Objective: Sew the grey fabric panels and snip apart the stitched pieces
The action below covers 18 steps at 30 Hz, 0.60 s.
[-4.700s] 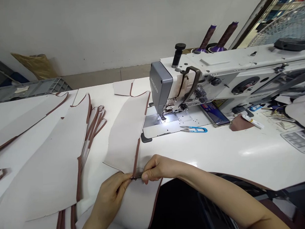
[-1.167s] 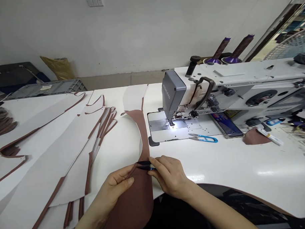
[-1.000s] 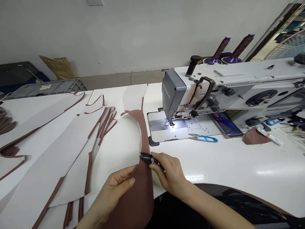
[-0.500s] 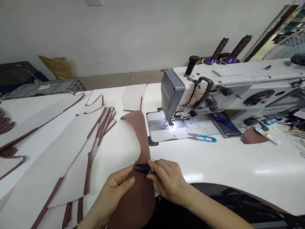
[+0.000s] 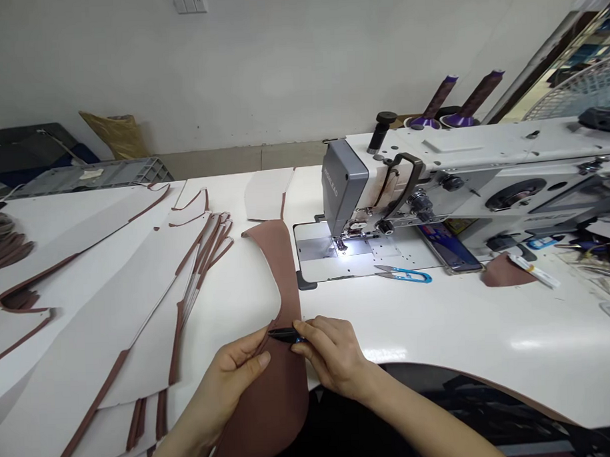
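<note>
A curved brown leather-like piece (image 5: 278, 256) lies on the white table and runs down toward me over its front edge. My left hand (image 5: 237, 371) is closed on the left edge of this piece, thumb on top. In my right hand (image 5: 334, 354) is a small pair of thread snips (image 5: 285, 335) with dark blades and a bit of blue at the handle. The blades point left, and their tips are at the piece's edge beside my left fingertips. My right fingers cover most of the handle.
A sewing machine (image 5: 346, 187) with its lamp lit stands at right. Blue-handled snips (image 5: 404, 274) and a phone (image 5: 450, 247) lie before it. Pale panels with brown edges (image 5: 132, 314) are spread at left. A brown scrap (image 5: 506, 271) lies farther right.
The blades of the snips in my right hand now look closer together. Both hands stay in nearly the same place on the brown piece.
</note>
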Tool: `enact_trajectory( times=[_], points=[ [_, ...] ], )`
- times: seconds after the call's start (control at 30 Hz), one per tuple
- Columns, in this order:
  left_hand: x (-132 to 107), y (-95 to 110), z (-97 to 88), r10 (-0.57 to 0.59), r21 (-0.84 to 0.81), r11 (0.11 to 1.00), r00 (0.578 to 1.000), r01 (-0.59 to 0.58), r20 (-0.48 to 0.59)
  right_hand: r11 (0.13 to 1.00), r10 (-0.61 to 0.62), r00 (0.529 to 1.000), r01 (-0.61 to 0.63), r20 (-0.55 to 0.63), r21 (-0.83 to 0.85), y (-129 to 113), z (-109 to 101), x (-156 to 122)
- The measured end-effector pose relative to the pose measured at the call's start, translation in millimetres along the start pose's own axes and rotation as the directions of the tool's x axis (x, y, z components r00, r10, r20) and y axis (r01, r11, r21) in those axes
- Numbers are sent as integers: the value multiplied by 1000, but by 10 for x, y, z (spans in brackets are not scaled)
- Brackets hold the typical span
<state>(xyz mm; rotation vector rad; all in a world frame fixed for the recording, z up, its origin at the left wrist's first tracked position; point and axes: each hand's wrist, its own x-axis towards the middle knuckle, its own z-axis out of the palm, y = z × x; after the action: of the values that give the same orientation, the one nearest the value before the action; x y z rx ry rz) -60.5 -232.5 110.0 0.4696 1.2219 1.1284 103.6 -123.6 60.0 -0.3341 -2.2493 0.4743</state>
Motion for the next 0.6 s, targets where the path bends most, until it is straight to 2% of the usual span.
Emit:
enact_trajectory(
  times=[0.13, 0.23, 0.3, 0.37, 0.43, 0.53, 0.6],
  points=[
    [1, -23, -11, -15, -18, 1000, 1000, 15, -4, 994, 73, 997, -73, -1, 77, -7, 6, -38],
    [7, -58, -69, -2, 30, 1000, 998, 4, -59, 961, 216, 976, -209, -17, 180, 16, -54, -37],
    [-13, -78, -124, 65, 163, 986, 989, -43, -131, 914, 338, 940, -320, -35, 250, 41, -112, 25],
    [-61, -84, -165, 151, 366, 927, 974, -80, -169, 877, 428, 903, -406, -37, 256, 52, -147, 143],
    [-126, -74, -162, 183, 531, 840, 979, -108, -92, 869, 474, 880, -466, -11, 164, 26, -126, 294],
    [-222, -55, -55, 147, 616, 771, 986, -166, 81, 863, 503, 861, -496, 69, -97, -72, 15, 485],
    [-279, -53, 44, 127, 627, 764, 988, -155, 89, 845, 513, 842, -460, 168, -274, -128, 133, 542]
  ],
)
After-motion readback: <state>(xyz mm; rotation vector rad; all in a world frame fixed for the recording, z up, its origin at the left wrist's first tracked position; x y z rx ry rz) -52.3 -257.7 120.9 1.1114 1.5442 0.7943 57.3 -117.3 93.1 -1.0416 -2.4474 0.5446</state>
